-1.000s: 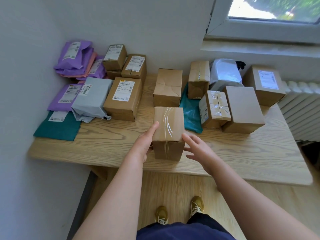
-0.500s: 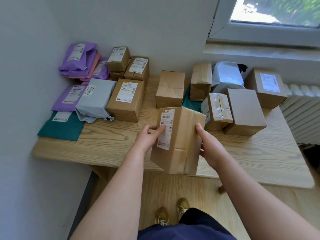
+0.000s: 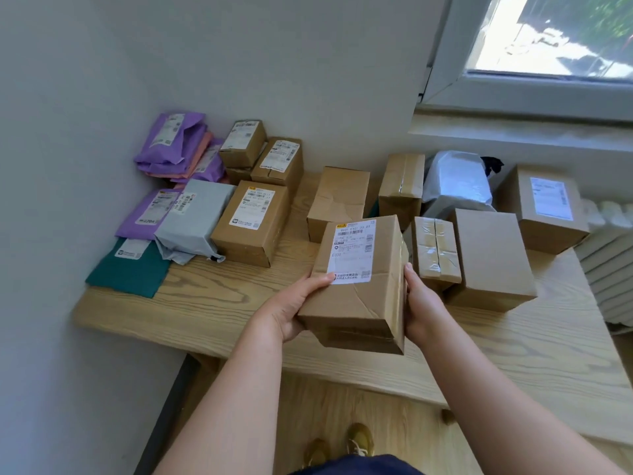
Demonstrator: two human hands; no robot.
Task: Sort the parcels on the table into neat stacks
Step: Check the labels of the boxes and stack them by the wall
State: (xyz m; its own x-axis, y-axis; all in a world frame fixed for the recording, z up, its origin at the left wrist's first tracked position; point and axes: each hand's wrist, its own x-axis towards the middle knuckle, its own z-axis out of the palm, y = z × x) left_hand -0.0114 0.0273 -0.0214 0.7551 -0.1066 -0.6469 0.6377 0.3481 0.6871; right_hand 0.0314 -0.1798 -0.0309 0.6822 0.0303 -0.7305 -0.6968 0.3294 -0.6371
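Lifted off the table [image 3: 212, 303] since a second ago, the cardboard box [image 3: 359, 296] has turned over so that its white shipping label [image 3: 352, 252] now faces up, and it hangs in the air above the table's near edge. It lies clamped between the two hands: the left hand [image 3: 291, 306] grips its side at nine o'clock, thumb laid across the label's lower corner, and the right hand [image 3: 424, 303] holds the taped side at three o'clock, thumb pointing up along that edge. The remaining fingers of both hands are hidden by the box, probably curled beneath it. At ten o'clock from the box sits a labelled brown carton [image 3: 253, 222] beside a grey mailer [image 3: 195, 217]; at twelve a plain carton [image 3: 337, 200]; at two a small taped carton [image 3: 435, 248], just beside the right thumb.
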